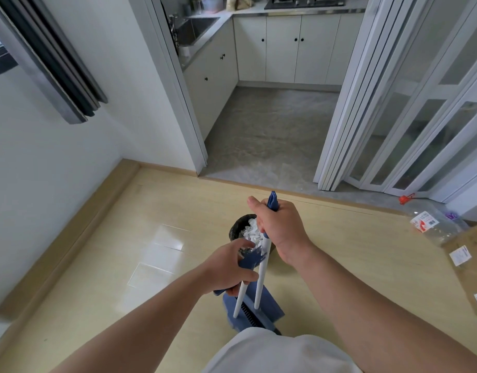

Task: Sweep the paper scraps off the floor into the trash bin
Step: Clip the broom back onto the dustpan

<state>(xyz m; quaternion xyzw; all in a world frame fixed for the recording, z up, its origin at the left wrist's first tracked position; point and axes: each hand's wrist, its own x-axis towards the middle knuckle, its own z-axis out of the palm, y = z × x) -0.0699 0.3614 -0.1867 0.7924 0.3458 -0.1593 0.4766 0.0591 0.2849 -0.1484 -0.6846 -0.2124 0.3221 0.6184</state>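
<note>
A small dark trash bin (236,226) stands on the pale wooden floor, full of white paper scraps (250,232). My right hand (279,230) grips the blue top of a white handle (264,267). My left hand (230,267) grips the blue top of a second white handle (241,297) just beside it. Both handles run down to a blue dustpan and broom set (255,312) standing on the floor close to my body. The bin is partly hidden behind my hands.
White walls meet at the left, with a skirting board (78,232) along the floor. Ahead, an open doorway leads to a grey-floored kitchen (267,135), with folding glass doors (409,125) at its right. A plastic bottle (431,224) and flat cardboard (471,259) lie at the right.
</note>
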